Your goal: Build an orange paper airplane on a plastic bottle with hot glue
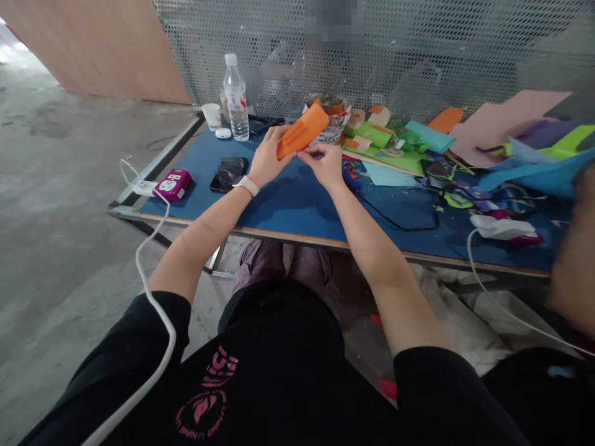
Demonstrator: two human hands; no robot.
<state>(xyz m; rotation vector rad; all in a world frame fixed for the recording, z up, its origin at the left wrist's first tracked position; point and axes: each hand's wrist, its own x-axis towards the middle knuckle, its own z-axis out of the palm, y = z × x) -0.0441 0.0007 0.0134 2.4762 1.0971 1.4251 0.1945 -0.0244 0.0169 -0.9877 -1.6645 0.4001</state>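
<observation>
My left hand is wrapped round the lower end of an orange foam sheet, folded or rolled and tilted up to the right above the blue table. My right hand is just right of it, fingers pinched at the sheet's lower edge. A white band sits on my left wrist. Both forearms stretch out over the table's front edge.
A water bottle, a paper cup, a black phone and a magenta power strip with a white cable lie at the left. Coloured foam scraps cover the right side. Another person's arm shows at the far right.
</observation>
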